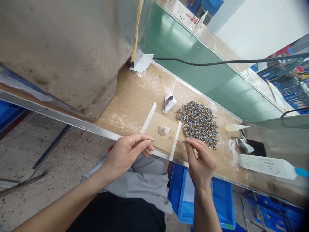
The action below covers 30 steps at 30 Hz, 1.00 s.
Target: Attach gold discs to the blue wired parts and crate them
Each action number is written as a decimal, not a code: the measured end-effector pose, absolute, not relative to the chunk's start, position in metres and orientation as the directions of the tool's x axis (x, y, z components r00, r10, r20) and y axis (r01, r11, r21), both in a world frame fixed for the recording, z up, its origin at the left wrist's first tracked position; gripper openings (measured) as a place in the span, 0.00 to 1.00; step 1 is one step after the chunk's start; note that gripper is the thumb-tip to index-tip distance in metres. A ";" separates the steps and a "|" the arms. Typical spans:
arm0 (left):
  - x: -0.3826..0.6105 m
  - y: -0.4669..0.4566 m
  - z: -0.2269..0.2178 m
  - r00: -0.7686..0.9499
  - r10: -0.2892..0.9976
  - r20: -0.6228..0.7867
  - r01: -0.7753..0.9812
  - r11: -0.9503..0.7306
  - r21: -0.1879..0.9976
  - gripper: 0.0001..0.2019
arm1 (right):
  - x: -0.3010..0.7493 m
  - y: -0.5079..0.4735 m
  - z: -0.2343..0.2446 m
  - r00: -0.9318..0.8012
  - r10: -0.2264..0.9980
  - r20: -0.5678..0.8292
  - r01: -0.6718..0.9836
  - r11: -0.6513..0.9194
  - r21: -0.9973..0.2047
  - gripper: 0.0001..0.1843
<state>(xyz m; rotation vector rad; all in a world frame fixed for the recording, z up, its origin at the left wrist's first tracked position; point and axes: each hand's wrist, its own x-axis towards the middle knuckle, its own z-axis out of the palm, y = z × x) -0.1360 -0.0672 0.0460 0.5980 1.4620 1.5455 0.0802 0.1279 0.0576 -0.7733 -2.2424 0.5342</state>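
My right hand is closed in a pinch on a small blue metal part, which sticks out to the left of the fingertips. Just beyond that hand lies a heaped pile of small blue and gold metal parts. My left hand hovers at the table's front edge, thumb and forefinger pressed together; whatever lies between them is too small to make out. Between and beyond the hands, a clear small dish sits on a cardboard sheet held by white tape, with tiny bits scattered beside it.
A white cloth scrap with a dark piece lies behind the cardboard. To the right are a squeeze bottle and a large white bottle on its side. A metal box stands left; a blue crate is below the table.
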 end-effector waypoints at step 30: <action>-0.137 -0.058 0.043 -0.486 0.822 -0.297 -0.420 0.078 0.904 0.11 | 0.011 0.120 0.073 -0.735 0.392 0.554 0.222 0.910 -0.350 0.15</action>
